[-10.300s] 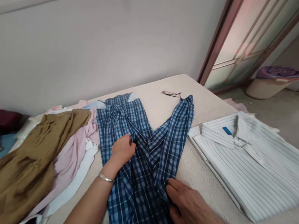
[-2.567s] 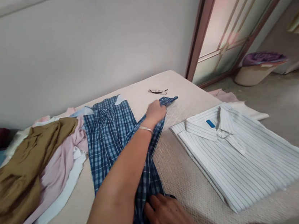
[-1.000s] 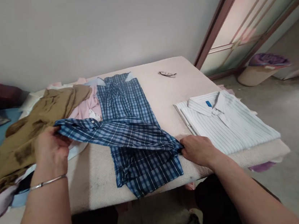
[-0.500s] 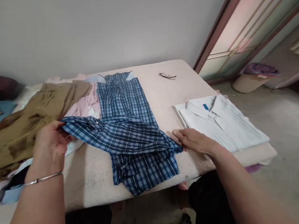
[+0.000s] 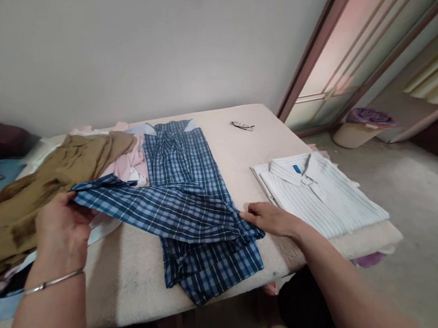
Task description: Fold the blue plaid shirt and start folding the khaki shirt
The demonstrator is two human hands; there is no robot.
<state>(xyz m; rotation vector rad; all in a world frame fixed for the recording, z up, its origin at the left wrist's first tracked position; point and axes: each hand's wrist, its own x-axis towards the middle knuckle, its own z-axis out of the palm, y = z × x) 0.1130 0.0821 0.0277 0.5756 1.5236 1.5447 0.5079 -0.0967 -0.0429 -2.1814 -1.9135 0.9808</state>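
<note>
A blue plaid shirt lies lengthwise on the padded table, its body narrowed and one sleeve drawn across the lower part. My left hand is closed on the sleeve's cuff end, holding it raised over the left side. At the sleeve's other end, my right hand pinches the plaid cloth by the shirt's right edge; some of its fingertips are hidden. The sleeve stretches slanting between both hands. Just right of my right hand sits a folded white striped shirt, collar up, on top of other folded cloth.
A heap of loose clothes, with brown trousers and a pink garment, covers the left side. Eyeglasses lie towards the back of the table. A bin stands on the floor at right.
My left hand has moved left and slightly down, pulling the sleeve straighter. My right hand has shifted left onto the plaid cloth. The view has tilted up a little.
</note>
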